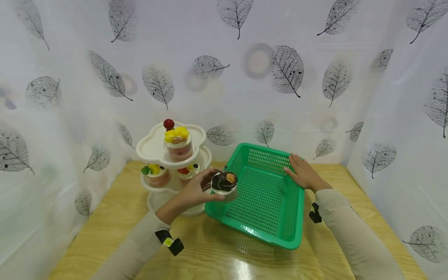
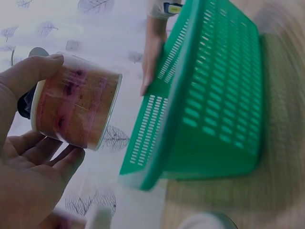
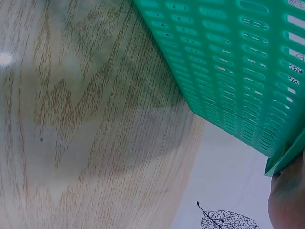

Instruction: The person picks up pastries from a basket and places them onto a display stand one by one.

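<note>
My left hand (image 1: 192,192) holds a clear dessert cup (image 1: 224,186) by its sides, over the left rim of a green plastic basket (image 1: 250,230). Dark chocolate and a walnut-like piece top the cup. In the left wrist view, its layered pink and brown side (image 2: 78,102) shows between thumb and fingers. My right hand (image 1: 305,174) rests on the basket's far right rim, with fingers extended. The basket's perforated floor shows bare. In the right wrist view, the basket's slotted outer wall (image 3: 224,62) fills the upper right, with part of the right hand (image 3: 288,200) at its rim.
Left of the basket stands a white tiered stand (image 1: 148,147). Its top holds a cup with yellow fruit and a cherry (image 1: 178,146); two more cups, one with yellow and green topping (image 1: 157,178), sit below. A leaf-printed curtain (image 1: 241,105) surrounds the wooden table (image 1: 115,221).
</note>
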`<state>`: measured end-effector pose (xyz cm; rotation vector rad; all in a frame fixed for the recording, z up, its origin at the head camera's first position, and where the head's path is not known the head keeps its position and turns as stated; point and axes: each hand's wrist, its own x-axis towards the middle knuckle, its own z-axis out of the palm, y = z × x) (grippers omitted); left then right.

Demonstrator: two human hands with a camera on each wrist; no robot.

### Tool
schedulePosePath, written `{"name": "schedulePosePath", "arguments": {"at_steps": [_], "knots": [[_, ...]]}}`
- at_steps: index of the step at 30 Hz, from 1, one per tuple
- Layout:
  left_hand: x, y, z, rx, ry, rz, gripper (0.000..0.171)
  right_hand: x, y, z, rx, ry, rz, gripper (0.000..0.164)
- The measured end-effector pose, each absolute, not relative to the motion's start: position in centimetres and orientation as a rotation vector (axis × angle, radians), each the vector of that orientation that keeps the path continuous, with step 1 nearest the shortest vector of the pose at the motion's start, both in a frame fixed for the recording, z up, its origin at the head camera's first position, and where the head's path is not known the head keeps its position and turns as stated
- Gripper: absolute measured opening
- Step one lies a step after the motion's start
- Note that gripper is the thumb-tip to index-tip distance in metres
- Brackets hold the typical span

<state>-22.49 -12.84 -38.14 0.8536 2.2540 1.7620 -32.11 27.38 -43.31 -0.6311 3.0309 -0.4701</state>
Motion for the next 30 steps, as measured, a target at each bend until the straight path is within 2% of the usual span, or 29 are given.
{"name": "schedulePosePath", "arguments": {"at_steps": [15, 25, 30], "knots": [[-19.5, -19.7, -41.7, 0.728, 2.28, 1.75, 0.069, -32.2, 27.4, -43.3, -0.634, 3.038, -0.447, 0.071], [-17.8, -23.4, -42.5, 0.54, 2.231, 1.784, 0.071, -32.4, 27.6, -43.2, -0.623, 3.033, -0.428, 0.074], [-17.3, -25.2, -43.3, 0.548, 2.223, 1.744, 0.071, -32.3, 27.5, -43.2, -0.62, 3.032, -0.421, 0.073]]}}
